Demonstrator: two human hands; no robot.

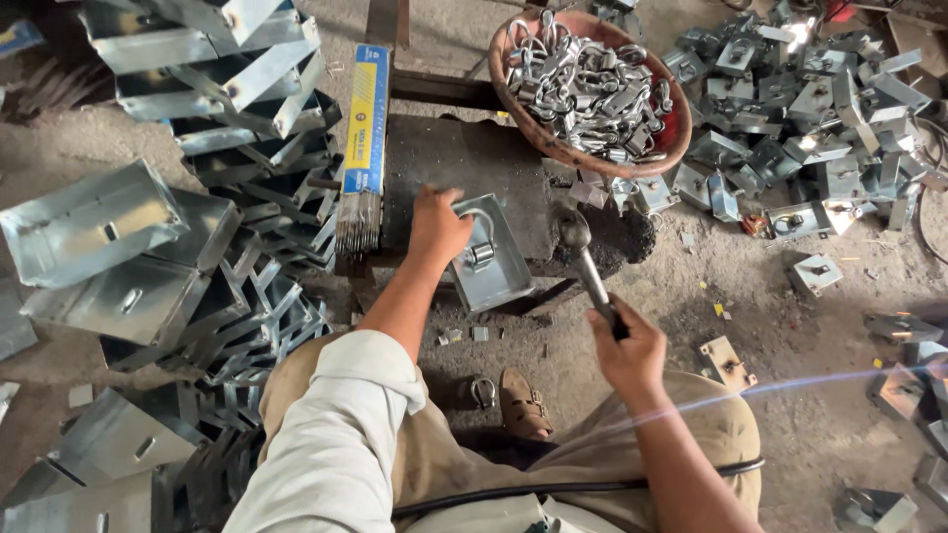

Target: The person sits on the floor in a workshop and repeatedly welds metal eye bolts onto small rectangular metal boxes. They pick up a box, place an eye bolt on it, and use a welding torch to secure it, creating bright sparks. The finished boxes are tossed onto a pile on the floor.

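Note:
My left hand [435, 225] presses on the left edge of a shiny metal bracket [491, 259] with a U-shaped shackle on it. The bracket lies on a dark metal work block [464, 163]. My right hand [630, 347] grips the handle of a hammer [585, 259], whose head hovers just right of the bracket. A rust-coloured bowl [553, 143] full of metal shackles stands at the block's far right corner.
A pack of welding rods [363, 138] lies left of the block. Stacks of galvanized channel pieces [197, 247] fill the left side. A heap of finished brackets [800, 128] covers the floor at the right. A loose shackle [483, 391] lies beside my sandalled foot [523, 405].

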